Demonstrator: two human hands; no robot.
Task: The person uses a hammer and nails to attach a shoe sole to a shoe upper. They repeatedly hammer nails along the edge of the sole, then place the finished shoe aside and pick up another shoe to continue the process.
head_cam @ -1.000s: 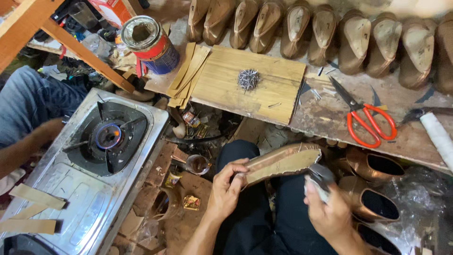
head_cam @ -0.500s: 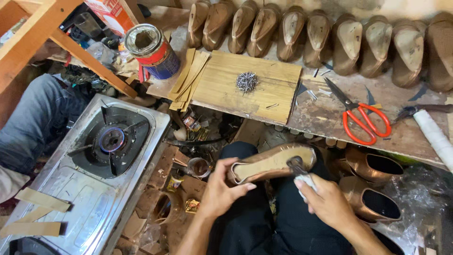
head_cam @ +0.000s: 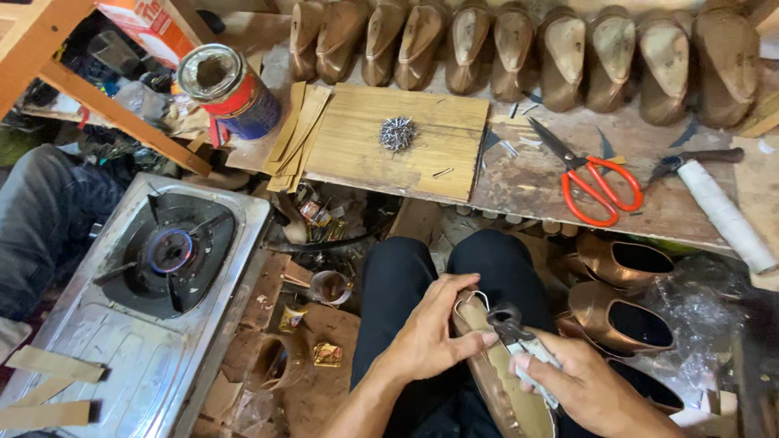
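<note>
Left hand wraps the toe end of a tan leather shoe upper stretched on a last, sole side up, lying across the lap in black trousers — fingers closed around its edge, thumb pressed on the sole, likely to keep the leather taut and the piece steady. Right hand is fisted around the pale handles of metal lasting pincers; the pincer head sits at the shoe's rim just beside the left thumb, touching or nearly so — cannot tell if it bites the leather.

All else is placed from the shoe. Above it, past the knees, a scarred wooden worktop carries a pale wooden board with a small heap of steel tacks, probably kept within easy reach. Further right on the worktop lie orange-handled scissors and a white roll. Along the worktop's far edge stands a row of brown lasted shoes, soles up. Upper left of the shoe is an open red-and-blue glue tin next to thin wooden strips. Left of the shoe, on the floor, sits a steel gas stove with a lit blue burner. Right of the shoe: glossy copper-brown finished shoes.
</note>
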